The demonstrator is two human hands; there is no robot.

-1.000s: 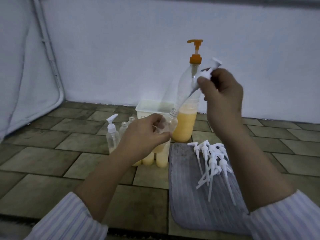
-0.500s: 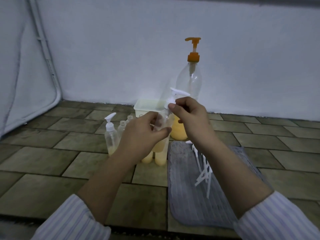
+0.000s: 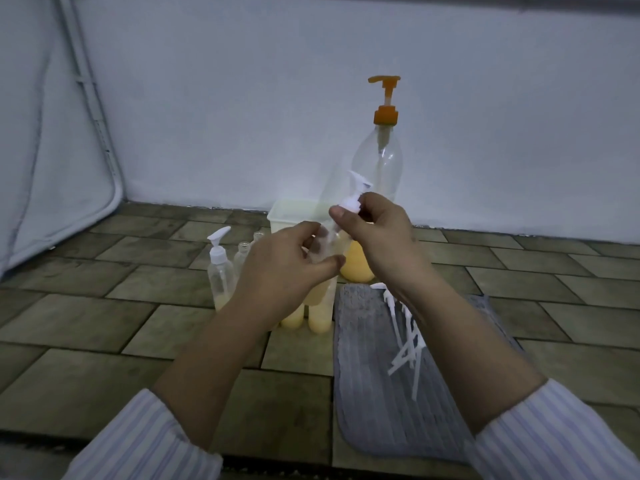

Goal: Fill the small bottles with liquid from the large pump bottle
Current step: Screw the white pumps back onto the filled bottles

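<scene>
Tiled floor (image 3: 104,327) meets white wall (image 3: 242,98); left hand (image 3: 287,261) grips small bottle (image 3: 325,247), right hand (image 3: 377,230) its pump cap (image 3: 351,200).

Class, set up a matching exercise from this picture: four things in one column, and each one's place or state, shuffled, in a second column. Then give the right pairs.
Things
1. large pump bottle
2. loose white pumps
3. left hand
4. right hand

Places or states
A. lying on the grey mat
B. pinching a white pump cap
C. standing by the wall, orange pump on top
D. gripping a small bottle

Pairs: 1-C, 2-A, 3-D, 4-B
</scene>
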